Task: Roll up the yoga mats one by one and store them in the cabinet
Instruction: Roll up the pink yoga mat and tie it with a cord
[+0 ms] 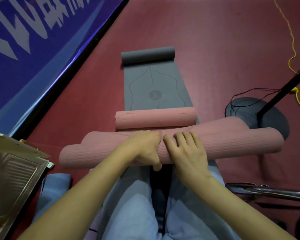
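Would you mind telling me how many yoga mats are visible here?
2 for certain: a pink mat being rolled under both hands, and a grey mat beyond it, rolled at its far end. More may be hidden.

Left hand (145,146) fingers curled, right hand (187,151) flat, side by side.
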The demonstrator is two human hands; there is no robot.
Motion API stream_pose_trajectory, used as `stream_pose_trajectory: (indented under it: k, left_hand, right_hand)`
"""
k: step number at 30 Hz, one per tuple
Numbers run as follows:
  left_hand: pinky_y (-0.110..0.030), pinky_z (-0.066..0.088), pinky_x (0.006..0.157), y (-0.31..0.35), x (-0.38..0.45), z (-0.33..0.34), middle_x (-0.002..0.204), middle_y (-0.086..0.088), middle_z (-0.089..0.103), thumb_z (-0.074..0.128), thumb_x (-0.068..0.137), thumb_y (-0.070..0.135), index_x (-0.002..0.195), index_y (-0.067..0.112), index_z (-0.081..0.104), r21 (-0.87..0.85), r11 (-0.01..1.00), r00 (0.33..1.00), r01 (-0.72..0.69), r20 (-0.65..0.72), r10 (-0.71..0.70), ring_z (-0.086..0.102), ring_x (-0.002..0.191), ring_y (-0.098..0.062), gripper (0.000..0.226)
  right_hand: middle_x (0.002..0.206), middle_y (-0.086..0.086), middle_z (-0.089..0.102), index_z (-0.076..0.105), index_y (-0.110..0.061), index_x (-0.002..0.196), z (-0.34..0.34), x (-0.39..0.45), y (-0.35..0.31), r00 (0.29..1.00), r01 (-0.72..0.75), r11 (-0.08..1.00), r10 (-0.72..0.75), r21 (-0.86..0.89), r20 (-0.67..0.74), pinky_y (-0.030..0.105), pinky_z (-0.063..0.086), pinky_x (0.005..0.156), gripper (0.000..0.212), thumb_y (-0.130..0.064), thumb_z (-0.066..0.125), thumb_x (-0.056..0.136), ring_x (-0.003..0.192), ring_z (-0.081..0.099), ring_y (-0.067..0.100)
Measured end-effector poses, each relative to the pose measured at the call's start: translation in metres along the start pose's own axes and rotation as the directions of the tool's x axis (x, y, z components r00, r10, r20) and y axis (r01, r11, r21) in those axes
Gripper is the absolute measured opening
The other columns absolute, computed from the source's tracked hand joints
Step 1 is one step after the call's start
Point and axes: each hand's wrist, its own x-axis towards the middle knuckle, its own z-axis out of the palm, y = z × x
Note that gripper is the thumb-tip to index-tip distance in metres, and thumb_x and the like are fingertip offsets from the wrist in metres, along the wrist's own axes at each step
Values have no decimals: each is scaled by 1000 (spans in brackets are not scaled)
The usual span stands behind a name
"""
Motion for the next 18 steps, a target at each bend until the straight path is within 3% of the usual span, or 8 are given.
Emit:
stream_pose_trajectory:
  k: [3,6,9,13,18]
  left_hand:
    - [-34,47,65,-5,3,8,89,1,63,84,56,50,99,21,58,-13,1000,999,6,-34,-7,58,79,-25,58]
    - [-35,40,74,-11,7,18,103,4,53,81,52,55,102,24,53,-13,1000,994,-8,-111,7,48,96,-22,65]
    - [-36,33,84,-16,9,21,107,4,34,80,48,58,103,32,37,9,1000,982,-11,-186,12,34,101,-21,74]
    - [-37,34,75,-19,9,13,100,10,46,81,45,56,98,29,40,-97,995,981,0,-191,-19,44,94,-19,71]
    - [-39,53,76,-26,15,2,97,14,64,77,36,60,97,33,56,-208,978,984,-16,-177,-22,60,87,-18,71]
  right_hand:
    - [87,9,57,63,-12,111,1,7,4,999,45,999,-45,-14,-2,42,42,75,54,-12,65,57,79,53,34]
    - [83,6,59,65,-15,110,3,15,4,997,37,999,-36,-14,69,40,40,73,65,-20,80,46,76,56,32]
    - [92,6,62,61,-20,124,-6,30,2,976,39,999,-39,2,215,40,44,77,84,-28,89,45,84,60,31]
    - [122,4,57,38,-26,139,-28,49,5,901,91,996,-85,5,426,39,39,92,79,-26,79,72,114,56,29]
    - [123,2,61,36,-26,143,-42,77,13,785,110,993,-119,52,608,35,38,79,90,-29,84,66,113,63,28]
